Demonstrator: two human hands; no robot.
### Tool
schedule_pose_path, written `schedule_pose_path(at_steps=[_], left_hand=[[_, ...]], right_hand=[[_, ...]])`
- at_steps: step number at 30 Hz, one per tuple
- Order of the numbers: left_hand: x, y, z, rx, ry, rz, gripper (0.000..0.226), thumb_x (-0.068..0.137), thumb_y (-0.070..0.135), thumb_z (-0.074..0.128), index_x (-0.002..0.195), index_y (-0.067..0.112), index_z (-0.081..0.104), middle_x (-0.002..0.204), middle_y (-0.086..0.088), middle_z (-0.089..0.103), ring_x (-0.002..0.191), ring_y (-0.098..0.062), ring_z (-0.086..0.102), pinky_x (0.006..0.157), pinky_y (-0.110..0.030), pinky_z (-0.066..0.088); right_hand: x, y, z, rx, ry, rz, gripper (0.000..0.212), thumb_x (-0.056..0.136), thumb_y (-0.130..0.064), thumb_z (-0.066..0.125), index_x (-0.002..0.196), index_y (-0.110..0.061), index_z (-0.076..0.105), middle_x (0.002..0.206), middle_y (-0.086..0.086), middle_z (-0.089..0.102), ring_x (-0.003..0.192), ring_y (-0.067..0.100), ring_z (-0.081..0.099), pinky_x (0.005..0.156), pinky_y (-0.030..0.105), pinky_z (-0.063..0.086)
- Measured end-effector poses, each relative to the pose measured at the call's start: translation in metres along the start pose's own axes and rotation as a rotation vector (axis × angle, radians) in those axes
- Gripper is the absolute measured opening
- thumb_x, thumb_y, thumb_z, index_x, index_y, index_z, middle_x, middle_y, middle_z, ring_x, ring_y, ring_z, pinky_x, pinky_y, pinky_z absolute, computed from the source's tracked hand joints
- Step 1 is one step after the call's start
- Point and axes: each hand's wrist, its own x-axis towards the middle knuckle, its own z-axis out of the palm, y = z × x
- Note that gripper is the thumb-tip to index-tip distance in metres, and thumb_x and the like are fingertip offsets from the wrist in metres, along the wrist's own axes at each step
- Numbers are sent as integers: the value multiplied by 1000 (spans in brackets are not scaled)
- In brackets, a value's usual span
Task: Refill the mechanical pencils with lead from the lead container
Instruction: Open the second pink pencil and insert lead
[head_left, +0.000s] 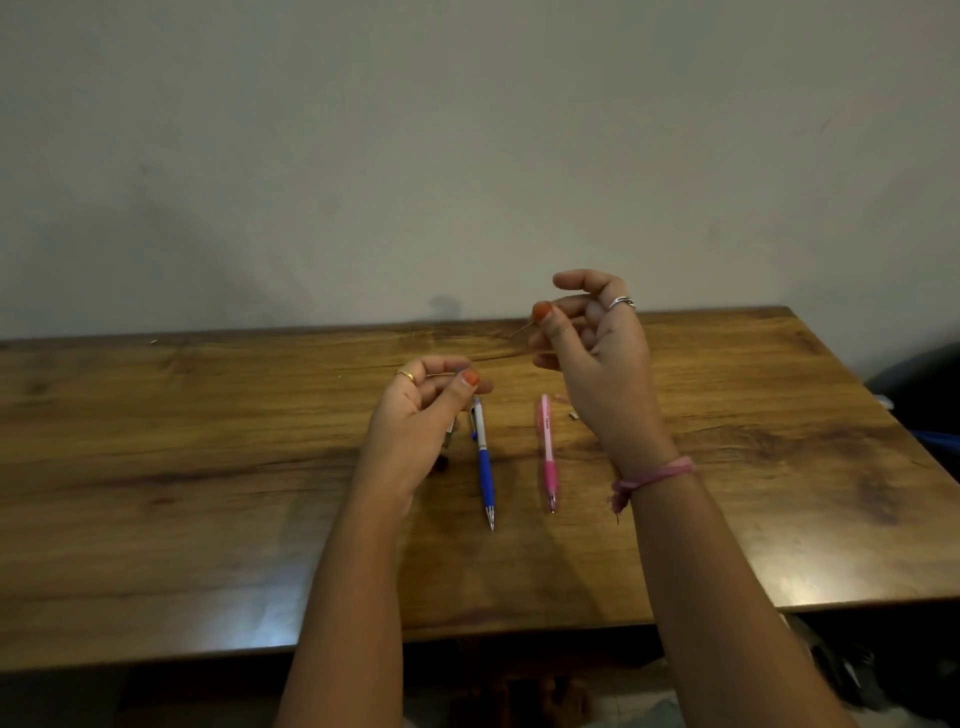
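We pinch a thin grey pencil lead (521, 330) in our raised right hand (592, 343); our left hand (421, 410) curls around something small, hard to identify. The blue-and-white mechanical pencil (483, 460) and pink mechanical pencil (548, 452) lie side by side, apart, on the brown wooden table (208, 467).

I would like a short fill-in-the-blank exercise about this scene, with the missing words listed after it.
1. The pencil with the blue grip lies to the ______ of the pink pencil.
2. Both pencils lie on a ______ table.
3. The right hand pinches a thin ______ between thumb and finger.
4. A pink thread is tied around the ______ wrist.

Missing words: left; wooden; lead; right
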Motion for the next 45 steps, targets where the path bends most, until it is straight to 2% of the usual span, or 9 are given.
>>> schedule_pose_path(at_steps=[5,11,14,17,25,31,37,40,45], left_hand=[[11,-20,-14,161,234,-45,9,92,29,58,101,26,57,91,13,70,94,0,61,78,-23,44],[16,-37,-17,315,301,-119,22,86,28,67,105,18,64,97,3,64,83,-5,55,61,-19,40],[18,-40,-16,343,318,-128,23,84,28,70,102,15,66,91,2,65,80,-5,57,63,-22,45],[17,-42,-14,432,352,-126,24,83,30,71,100,14,67,80,9,58,70,2,50,54,-17,35],[18,-42,-13,538,387,-150,30,82,31,72,103,12,65,87,4,61,66,0,48,50,-17,34],[17,-37,-9,614,404,-65,36,84,37,67,110,12,62,101,-1,64,78,-6,54,59,-17,39],[7,-21,45,700,213,83,20,88,36,62,101,21,63,93,8,62,73,-2,56,59,-16,47],[-1,-23,76,794,48,3,25,89,37,62,107,19,61,85,12,53,64,0,48,49,-14,34],[-6,-29,93,954,-52,-74,34,90,36,61,118,16,58,105,-3,59,86,-10,58,63,-19,43]], right_hand=[[2,7,-4,29,98,59,27,93,-17,64,109,-27,45,81,-4,69,79,10,68,67,25,56],[1,16,-5,-56,166,128,19,85,-24,73,75,-18,59,116,16,64,98,23,67,71,30,56],[2,17,-6,-54,162,174,16,83,-25,75,79,-21,60,103,7,71,93,20,69,75,31,57],[2,17,-7,-34,154,215,22,83,-25,75,95,-25,56,79,-8,75,82,10,71,71,25,57],[3,12,-13,18,182,242,23,83,-23,75,97,-22,57,75,-12,74,77,6,69,69,26,58],[3,8,-17,43,192,220,23,84,-21,74,98,-20,56,73,-10,73,77,4,70,66,21,54],[5,6,-22,5,239,204,22,84,-22,75,97,-20,57,79,-2,74,82,10,71,66,22,55],[6,6,-24,-10,256,199,17,84,-20,75,94,-18,61,78,-3,73,79,7,70,66,20,56],[7,4,-27,-98,247,179,12,86,-22,73,93,-22,64,83,-2,73,82,9,71,74,28,58]])
